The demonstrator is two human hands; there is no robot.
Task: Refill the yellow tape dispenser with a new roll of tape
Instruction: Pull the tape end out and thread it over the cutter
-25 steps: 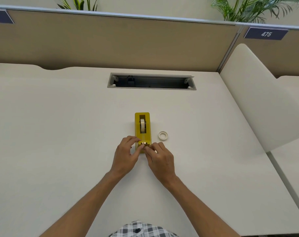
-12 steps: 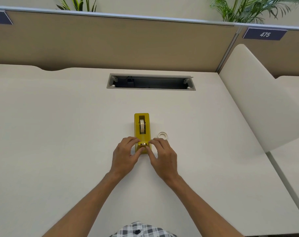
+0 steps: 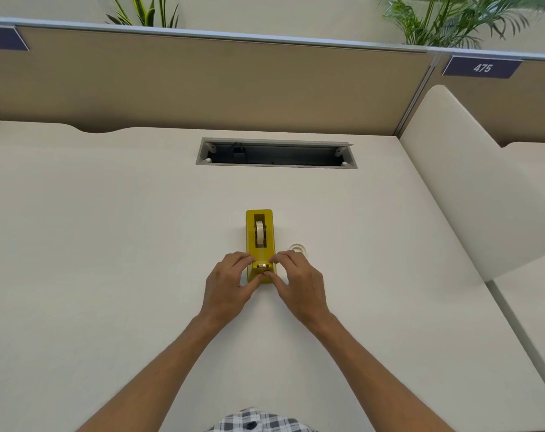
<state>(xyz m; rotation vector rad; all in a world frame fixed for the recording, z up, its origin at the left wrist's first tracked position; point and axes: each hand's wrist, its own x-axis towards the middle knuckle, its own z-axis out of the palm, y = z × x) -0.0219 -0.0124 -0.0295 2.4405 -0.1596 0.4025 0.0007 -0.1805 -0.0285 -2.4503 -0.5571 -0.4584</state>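
Fingers (image 3: pixel 244 260) of both hands pinch narrowly on the yellow tape dispenser's (image 3: pixel 251 232) near end.

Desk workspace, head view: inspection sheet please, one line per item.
Surface: pale desk, largely bare.
Job's things: yellow tape dispenser standing lengthwise, cutter end toward the person; tape roll seated in its slot.
Clutter: empty tape core lying on the desk right of the dispenser.
Grippers: left hand and right hand both pinch at the dispenser's near end, around the cutter.
Cables: something dark inside the cable hatch, too small to identify.
Surroundings: partition, plants behind it, sign 475, white divider at right.
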